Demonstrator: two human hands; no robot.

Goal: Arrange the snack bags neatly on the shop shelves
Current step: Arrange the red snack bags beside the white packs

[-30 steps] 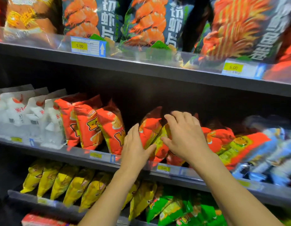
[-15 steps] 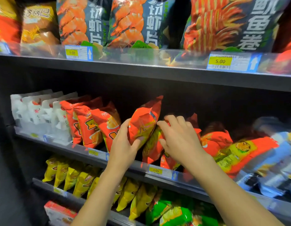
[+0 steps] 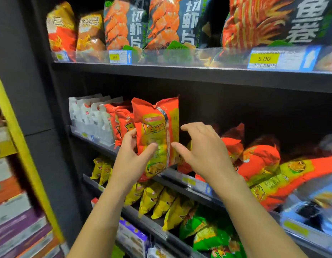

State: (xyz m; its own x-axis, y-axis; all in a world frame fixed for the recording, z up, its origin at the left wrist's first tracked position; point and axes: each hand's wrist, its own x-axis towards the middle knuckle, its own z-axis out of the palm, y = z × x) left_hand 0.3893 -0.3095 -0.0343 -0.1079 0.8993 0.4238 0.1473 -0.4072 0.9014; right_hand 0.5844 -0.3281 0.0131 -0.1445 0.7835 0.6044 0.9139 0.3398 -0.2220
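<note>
My left hand (image 3: 132, 157) grips an orange and green snack bag (image 3: 156, 131) and holds it upright in front of the middle shelf (image 3: 191, 181), its back seam facing me. Just left of it stand several matching orange bags (image 3: 122, 123) in a row. My right hand (image 3: 202, 151) hovers beside the bag's right edge, fingers spread and loosely bent, holding nothing. To the right, more orange bags (image 3: 254, 157) lie toppled and slanted on the same shelf.
White bags (image 3: 88, 116) stand at the middle shelf's left end. Blue bags (image 3: 319, 198) lie blurred at far right. The top shelf (image 3: 198, 73) holds large shrimp-chip bags; below are yellow bags (image 3: 157, 200) and green bags (image 3: 208, 233). A yellow-framed rack (image 3: 14, 127) stands at left.
My left hand has lifted the orange bag out of the toppled pile and turned it upright, moving it left. My right hand has come off the pile. The view has shifted left.
</note>
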